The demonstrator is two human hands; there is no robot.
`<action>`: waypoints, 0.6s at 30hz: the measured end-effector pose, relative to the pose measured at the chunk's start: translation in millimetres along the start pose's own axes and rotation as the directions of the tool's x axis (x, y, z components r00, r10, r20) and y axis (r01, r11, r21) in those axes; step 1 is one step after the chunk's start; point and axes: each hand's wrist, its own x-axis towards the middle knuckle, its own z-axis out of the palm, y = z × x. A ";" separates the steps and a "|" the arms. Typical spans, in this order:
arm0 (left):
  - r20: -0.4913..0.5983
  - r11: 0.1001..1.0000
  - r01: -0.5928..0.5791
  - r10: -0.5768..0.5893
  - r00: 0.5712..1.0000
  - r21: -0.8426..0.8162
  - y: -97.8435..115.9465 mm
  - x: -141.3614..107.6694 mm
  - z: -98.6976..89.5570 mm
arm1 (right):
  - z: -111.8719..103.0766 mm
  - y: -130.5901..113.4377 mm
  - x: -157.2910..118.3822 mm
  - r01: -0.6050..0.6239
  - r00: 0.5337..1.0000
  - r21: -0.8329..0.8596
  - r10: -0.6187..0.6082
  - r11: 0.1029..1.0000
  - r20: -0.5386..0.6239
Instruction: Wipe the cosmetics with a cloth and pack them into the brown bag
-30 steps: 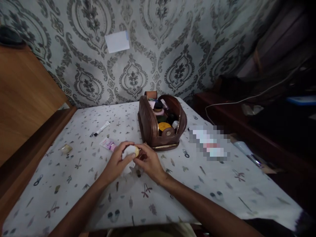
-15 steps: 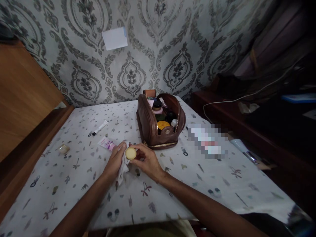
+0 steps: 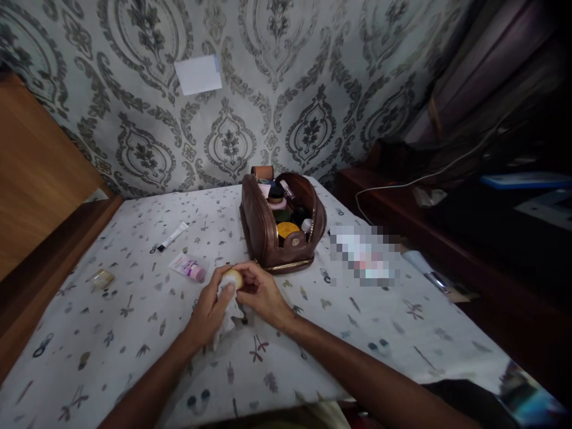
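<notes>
My right hand [image 3: 263, 298] is closed on the edge of a small round yellowish thing [image 3: 233, 277], perhaps a jar or its lid; its kind is not clear. A crumpled white cloth [image 3: 231, 313], gripped by my left hand [image 3: 211, 304], presses on the face of that round thing and hangs down below the fingers. Just beyond my left hand lies a pink and white squeeze tube [image 3: 188, 267]. Behind my hands stands a brown toiletry bag [image 3: 263, 226], unzipped, with several jars and small containers inside.
On the patterned tablecloth [image 3: 147, 333] lie a thin white tube with a black cap [image 3: 173, 236] and a small clear yellowish container [image 3: 102, 278]. A blurred-out item [image 3: 364, 253] is right of the bag, with a pale tube [image 3: 424, 269] past it. A wooden panel [image 3: 40, 179] borders the left.
My left hand has brought the cloth over the face of the round thing, which now shows only in part. The pink tube is more fully visible. The whole view has shifted slightly.
</notes>
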 end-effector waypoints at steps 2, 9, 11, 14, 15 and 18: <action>-0.049 0.998 0.024 -0.027 0.998 -0.057 0.0 2.4 -2.3 | -0.1 -3.2 -0.6 -0.031 0.999 -0.023 0.032 0.999 0.036; -0.213 0.975 0.121 -0.160 0.964 -0.187 -4.9 6.6 -4.8 | -0.1 -6.8 -4.2 0.084 0.996 -0.269 -0.076 0.959 0.039; -0.191 0.968 0.124 -0.167 0.967 -0.219 -4.5 6.1 -3.6 | 0.3 -3.8 -4.8 0.073 0.997 -0.277 -0.072 0.958 0.014; -0.177 0.953 0.137 -0.189 0.966 -0.271 -3.7 5.4 -2.5 | 0.4 -1.3 -5.6 0.073 0.997 -0.309 -0.081 0.948 -0.012; -0.189 0.946 0.148 -0.208 0.960 -0.290 -3.9 5.6 -2.6 | 0.3 -1.7 -5.9 0.081 0.996 -0.327 -0.087 0.942 -0.004; -0.231 0.910 0.201 -0.296 0.927 -0.361 -6.2 8.3 -4.7 | -0.4 -5.5 -6.6 0.123 0.992 -0.346 -0.111 0.930 0.054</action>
